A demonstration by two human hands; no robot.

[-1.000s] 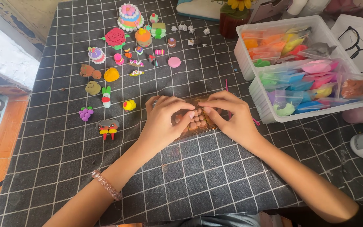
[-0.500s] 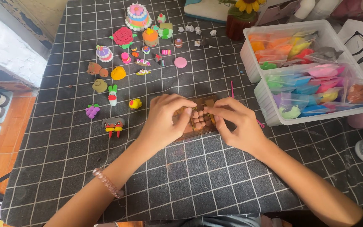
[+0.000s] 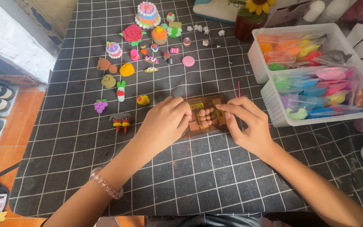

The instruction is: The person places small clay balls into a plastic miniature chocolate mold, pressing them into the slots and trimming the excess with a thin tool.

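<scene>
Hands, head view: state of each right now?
Left hand: curled on the left edge of the brown tray, steadying it.
Right hand: fingertips pinched at the tray's right side; what it holds cannot be told.

Brown wrapper [image 3: 204, 110] between hands

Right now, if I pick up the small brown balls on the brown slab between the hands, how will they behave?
The brown balls look round and loose, so they would probably roll off if the brown slab tilts. They resemble soft modelling clay, like the figures nearby, so pinching may dent them. Being tiny, they are likely very light.
</scene>
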